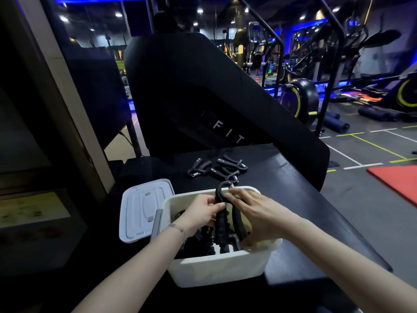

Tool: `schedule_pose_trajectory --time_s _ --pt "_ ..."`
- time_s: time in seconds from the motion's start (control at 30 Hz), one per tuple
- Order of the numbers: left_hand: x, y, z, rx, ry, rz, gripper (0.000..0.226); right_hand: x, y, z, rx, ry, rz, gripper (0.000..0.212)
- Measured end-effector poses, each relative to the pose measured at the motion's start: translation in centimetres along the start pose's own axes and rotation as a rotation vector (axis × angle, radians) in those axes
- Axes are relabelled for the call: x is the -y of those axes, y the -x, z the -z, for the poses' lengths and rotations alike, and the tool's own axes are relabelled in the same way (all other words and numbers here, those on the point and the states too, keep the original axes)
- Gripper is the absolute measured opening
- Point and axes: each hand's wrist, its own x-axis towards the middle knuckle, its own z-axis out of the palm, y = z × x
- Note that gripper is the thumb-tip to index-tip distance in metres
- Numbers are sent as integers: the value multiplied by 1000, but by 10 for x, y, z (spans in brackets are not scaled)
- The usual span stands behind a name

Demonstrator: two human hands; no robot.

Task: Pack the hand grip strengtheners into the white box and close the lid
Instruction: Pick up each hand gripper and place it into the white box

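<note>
A white box [222, 268] stands open on a black table, with several black grip strengtheners lying inside it. Over the box, a black hand grip strengthener [220, 219] stands upright with its spring end up. My left hand [203, 213] pinches its left handle and my right hand [255, 213] holds its right handle and spring end. The white lid [140, 208] lies upside down on the table to the left of the box. Behind the box, three more strengtheners [217, 169] lie loose on the table.
The black table [293, 184] runs away to the right, its edge near a grey floor with a red mat [397, 181]. A large black machine panel [203, 93] rises behind the table. A dark wall and frame stand on the left.
</note>
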Motion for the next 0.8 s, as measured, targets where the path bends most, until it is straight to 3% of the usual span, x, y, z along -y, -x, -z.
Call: schedule_pose_trajectory --time_s 0.27,0.4,0.5,0.67,0.8 --pt "-7 -8 8 -1 -65 4 25 -9 -14 1 37 -26 12 126" --pt "-7 -14 29 -189 -754 -184 38 -14 -22 -8 148 -30 1 128" --pt "-2 -15 43 -120 -903 -233 48 -13 -25 -20 263 -3 52 112" --pt "9 -21 58 -79 -952 -213 50 -3 -20 -38 365 67 100 74" --pt "16 -27 62 -54 -992 -228 47 -4 -25 -45 454 72 96 72"
